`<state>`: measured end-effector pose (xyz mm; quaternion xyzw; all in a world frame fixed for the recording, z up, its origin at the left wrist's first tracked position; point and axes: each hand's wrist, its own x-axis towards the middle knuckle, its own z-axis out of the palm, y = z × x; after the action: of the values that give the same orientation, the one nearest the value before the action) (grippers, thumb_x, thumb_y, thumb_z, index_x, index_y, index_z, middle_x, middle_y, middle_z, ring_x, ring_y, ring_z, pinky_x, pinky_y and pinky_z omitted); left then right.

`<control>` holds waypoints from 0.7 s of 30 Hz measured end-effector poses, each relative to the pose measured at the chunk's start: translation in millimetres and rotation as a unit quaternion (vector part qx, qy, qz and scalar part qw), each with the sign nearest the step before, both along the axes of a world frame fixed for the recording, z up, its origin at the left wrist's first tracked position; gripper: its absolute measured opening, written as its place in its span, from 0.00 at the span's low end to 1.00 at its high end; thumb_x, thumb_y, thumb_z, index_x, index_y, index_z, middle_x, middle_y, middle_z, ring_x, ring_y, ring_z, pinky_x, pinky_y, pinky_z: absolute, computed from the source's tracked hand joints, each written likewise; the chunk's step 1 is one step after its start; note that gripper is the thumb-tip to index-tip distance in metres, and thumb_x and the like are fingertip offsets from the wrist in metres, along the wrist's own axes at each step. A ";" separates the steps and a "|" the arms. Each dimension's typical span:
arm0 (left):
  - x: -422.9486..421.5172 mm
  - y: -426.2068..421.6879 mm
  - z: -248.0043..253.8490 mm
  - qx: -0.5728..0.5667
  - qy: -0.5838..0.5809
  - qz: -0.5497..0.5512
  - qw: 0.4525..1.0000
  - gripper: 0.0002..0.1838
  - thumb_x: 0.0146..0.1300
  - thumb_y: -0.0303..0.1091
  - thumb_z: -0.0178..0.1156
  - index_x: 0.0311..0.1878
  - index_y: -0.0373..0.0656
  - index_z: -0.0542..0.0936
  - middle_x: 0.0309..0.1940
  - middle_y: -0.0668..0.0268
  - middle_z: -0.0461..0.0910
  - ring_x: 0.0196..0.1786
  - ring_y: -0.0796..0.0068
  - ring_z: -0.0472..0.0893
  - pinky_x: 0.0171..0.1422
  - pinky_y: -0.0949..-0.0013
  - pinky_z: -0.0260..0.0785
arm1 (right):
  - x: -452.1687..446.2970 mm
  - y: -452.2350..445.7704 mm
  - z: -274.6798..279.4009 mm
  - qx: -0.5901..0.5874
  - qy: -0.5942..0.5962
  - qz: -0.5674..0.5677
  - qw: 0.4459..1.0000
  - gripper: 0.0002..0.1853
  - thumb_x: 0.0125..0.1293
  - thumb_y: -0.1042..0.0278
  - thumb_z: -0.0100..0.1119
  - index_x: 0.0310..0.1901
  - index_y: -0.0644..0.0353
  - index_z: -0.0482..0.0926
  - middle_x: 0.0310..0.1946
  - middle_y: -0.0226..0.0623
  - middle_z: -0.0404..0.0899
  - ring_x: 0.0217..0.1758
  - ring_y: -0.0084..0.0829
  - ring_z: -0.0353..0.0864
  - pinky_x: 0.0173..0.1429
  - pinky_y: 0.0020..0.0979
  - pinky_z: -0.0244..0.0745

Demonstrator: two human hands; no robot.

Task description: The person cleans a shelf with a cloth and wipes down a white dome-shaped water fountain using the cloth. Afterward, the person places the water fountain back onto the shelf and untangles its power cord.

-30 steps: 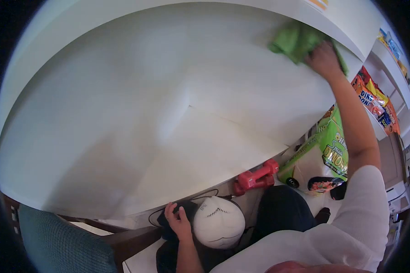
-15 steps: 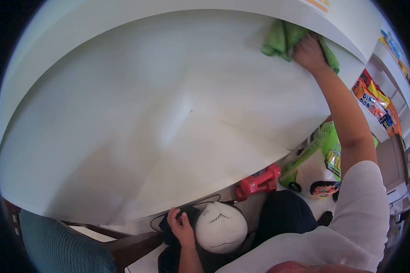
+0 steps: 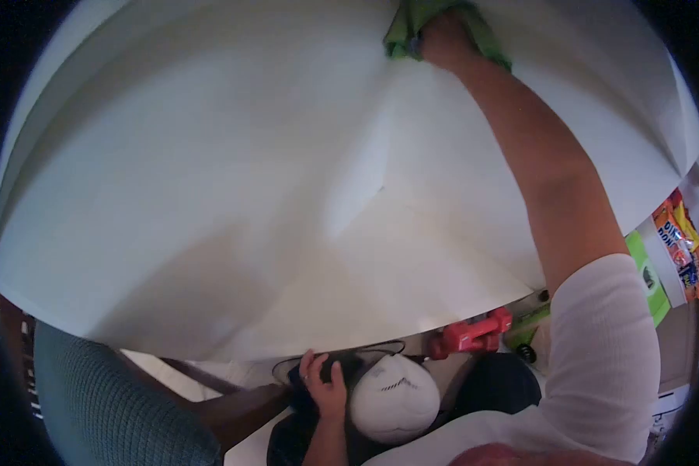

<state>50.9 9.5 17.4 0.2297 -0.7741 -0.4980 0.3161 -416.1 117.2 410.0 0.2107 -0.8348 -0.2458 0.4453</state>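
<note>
Up high, the green cloth (image 3: 402, 31) lay bunched against the white panel (image 3: 287, 140) — held in the right hand (image 3: 446, 40), arm outstretched. Lower down, the left hand (image 3: 326, 388) was half curled, fingers apart, near a white domed object (image 3: 394, 402) — red dumbbells (image 3: 466, 336) beyond.

cloth (image 3: 402, 31) in right grip (image 3: 448, 40), chair (image 3: 124, 396) left

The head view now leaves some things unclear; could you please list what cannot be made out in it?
All in the head view:
- Right hand: fingertips hidden by the hand itself and the green cloth.
- Green cloth: top cut off by the picture's upper edge.
- Green package: largely hidden behind the white sleeve.
- Snack packets: small print too small and blurred to read.
</note>
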 end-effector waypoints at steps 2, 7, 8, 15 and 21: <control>5.5 -3.8 4.3 -0.032 -0.003 0.005 0.999 0.15 0.52 0.25 0.63 0.45 0.40 0.75 0.58 0.55 0.65 0.58 0.60 0.66 0.55 0.66 0.63 | 1.7 -6.0 -2.5 0.000 -0.001 -0.019 1.000 0.12 0.55 0.63 0.49 0.31 0.60 0.81 0.35 0.42 0.79 0.46 0.38 0.75 0.59 0.42 0.61; 6.2 -3.0 3.2 0.036 0.029 0.005 0.999 0.15 0.52 0.26 0.63 0.45 0.41 0.75 0.58 0.55 0.65 0.59 0.60 0.65 0.57 0.66 0.62 | 7.2 -1.1 -43.6 0.037 -0.013 0.006 0.999 0.14 0.56 0.64 0.49 0.38 0.61 0.80 0.41 0.42 0.78 0.51 0.38 0.73 0.61 0.42 0.61; 7.5 -3.3 4.2 0.045 0.030 0.004 0.998 0.15 0.52 0.26 0.63 0.45 0.42 0.75 0.58 0.55 0.65 0.59 0.61 0.65 0.57 0.65 0.62 | 5.5 5.3 -61.6 0.050 -0.021 0.040 0.998 0.15 0.57 0.65 0.48 0.42 0.61 0.79 0.46 0.43 0.77 0.55 0.39 0.70 0.62 0.42 0.61; 11.1 -2.6 2.2 0.007 0.014 -0.007 1.000 0.16 0.53 0.27 0.63 0.46 0.42 0.75 0.59 0.56 0.64 0.59 0.61 0.65 0.54 0.66 0.65 | 59.2 68.4 -299.8 -0.309 -0.458 -0.004 0.833 0.23 0.68 0.54 0.36 0.59 0.54 0.68 0.61 0.43 0.66 0.65 0.45 0.62 0.67 0.43 0.56; 10.3 0.2 11.2 0.019 0.017 -0.010 1.000 0.15 0.54 0.27 0.62 0.45 0.42 0.75 0.60 0.56 0.63 0.58 0.61 0.66 0.53 0.66 0.66 | 129.7 138.7 -310.5 -0.165 -0.651 0.011 0.741 0.23 0.52 0.79 0.49 0.53 0.61 0.72 0.45 0.39 0.78 0.49 0.41 0.76 0.56 0.38 0.70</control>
<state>61.2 9.7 28.6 0.2196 -0.7613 -0.5199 0.3193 -286.4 255.9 99.5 0.2516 -0.9468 0.0972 -0.1758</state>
